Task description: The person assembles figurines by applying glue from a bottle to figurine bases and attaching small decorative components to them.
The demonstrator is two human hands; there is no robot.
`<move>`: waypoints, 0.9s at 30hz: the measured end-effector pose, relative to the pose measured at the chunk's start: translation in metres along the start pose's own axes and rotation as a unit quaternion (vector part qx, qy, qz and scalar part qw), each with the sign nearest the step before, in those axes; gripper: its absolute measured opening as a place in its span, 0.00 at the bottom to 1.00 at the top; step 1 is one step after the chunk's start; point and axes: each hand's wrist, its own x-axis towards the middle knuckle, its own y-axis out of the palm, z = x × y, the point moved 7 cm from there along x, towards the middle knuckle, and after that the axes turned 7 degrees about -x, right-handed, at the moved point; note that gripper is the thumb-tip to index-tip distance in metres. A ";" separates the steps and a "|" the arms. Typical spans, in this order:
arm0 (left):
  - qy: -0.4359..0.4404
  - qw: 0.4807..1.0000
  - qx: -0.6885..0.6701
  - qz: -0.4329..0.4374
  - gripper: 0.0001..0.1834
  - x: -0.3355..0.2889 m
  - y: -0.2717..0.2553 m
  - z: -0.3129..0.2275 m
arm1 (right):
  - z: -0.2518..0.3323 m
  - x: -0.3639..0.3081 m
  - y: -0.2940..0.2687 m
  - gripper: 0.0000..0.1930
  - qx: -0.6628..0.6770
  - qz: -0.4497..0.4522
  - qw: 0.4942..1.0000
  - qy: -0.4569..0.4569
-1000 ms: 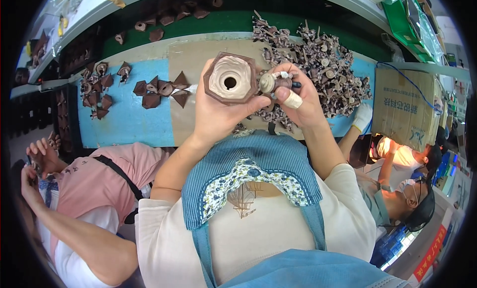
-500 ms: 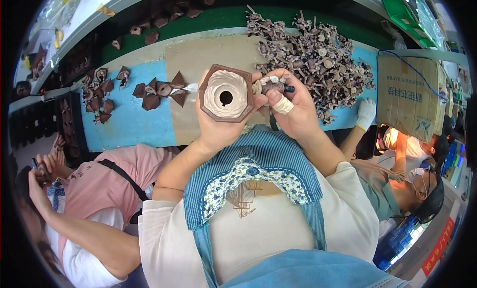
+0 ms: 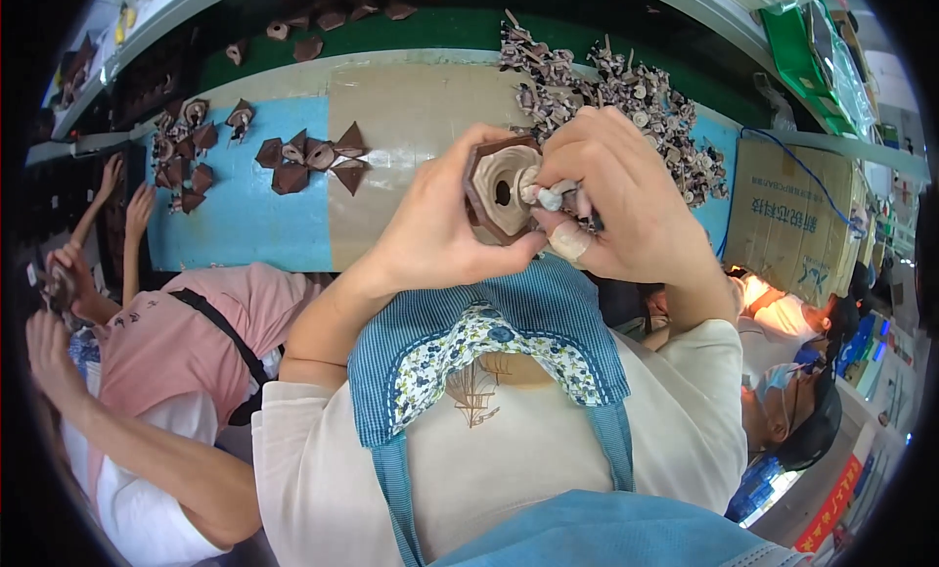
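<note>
My left hand [image 3: 440, 220] is wrapped round a brown polygonal base [image 3: 479, 190] with a cream ridged face and a dark hole in its middle. Between the fingertips of my right hand [image 3: 621, 200] is a small painted figurine [image 3: 558, 195], pale and grey, with its near end against the cream face beside the hole. Part of the figurine is hidden by my fingers. A wrap [image 3: 570, 242] covers a finger or thumb of the right hand. Both hands are raised over the table's front edge.
A heap of small figurine parts [image 3: 646, 107] covers the table's right. Brown pointed pieces [image 3: 293, 166] lie left of centre, with assembled ones [image 3: 186, 161] farther left. A cardboard box [image 3: 787, 215] stands at right. A co-worker in pink [image 3: 196, 342] sits at left, another person [image 3: 782, 410] at right.
The base has turned from facing me to tilting rightward. My right hand has swung over and brought the figurine up to the base's face. At right, the white-gloved hand has left view.
</note>
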 end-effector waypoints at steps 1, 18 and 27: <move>-0.001 1.000 -0.003 -0.004 0.36 -0.001 -0.001 -0.002 | 0.002 0.003 -0.002 0.17 0.001 0.005 1.000 -0.001; -0.036 0.988 -0.129 0.075 0.32 0.002 0.016 0.010 | 0.003 0.006 0.013 0.17 0.109 0.081 0.989 -0.056; -0.219 0.770 -0.558 0.220 0.28 -0.011 0.023 0.060 | -0.030 0.016 0.018 0.23 0.094 0.155 0.977 -0.113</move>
